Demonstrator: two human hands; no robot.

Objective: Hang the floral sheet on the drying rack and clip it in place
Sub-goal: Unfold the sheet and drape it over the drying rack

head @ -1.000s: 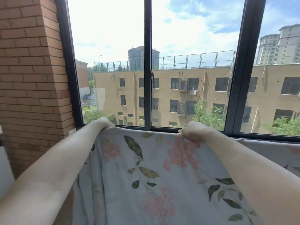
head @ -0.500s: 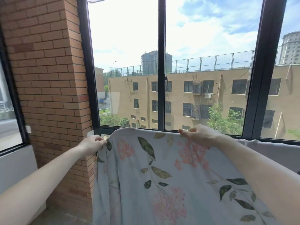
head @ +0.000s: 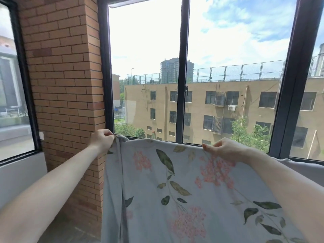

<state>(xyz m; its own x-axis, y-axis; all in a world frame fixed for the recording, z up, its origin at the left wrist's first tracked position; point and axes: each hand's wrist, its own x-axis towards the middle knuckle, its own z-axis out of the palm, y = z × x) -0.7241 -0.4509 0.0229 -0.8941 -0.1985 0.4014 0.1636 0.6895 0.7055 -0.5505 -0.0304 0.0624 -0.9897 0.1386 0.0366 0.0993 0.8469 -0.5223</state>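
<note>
The floral sheet (head: 175,190), pale grey-blue with pink blossoms and green leaves, hangs draped in front of me, its top fold running level just below the window sill. My left hand (head: 102,140) pinches the sheet's top left corner. My right hand (head: 222,149) grips the top fold further right, fingers curled over the cloth. The drying rack is hidden under the sheet. No clip is in sight.
A brick pillar (head: 64,85) stands close on the left, beside the sheet's left edge. Tall dark-framed windows (head: 182,85) fill the wall behind. A plain grey cloth (head: 305,171) hangs on the right, past my right forearm.
My left hand slid left along the top edge to the sheet's corner and now pinches it. The view has swung left. My right hand keeps its hold on the fold.
</note>
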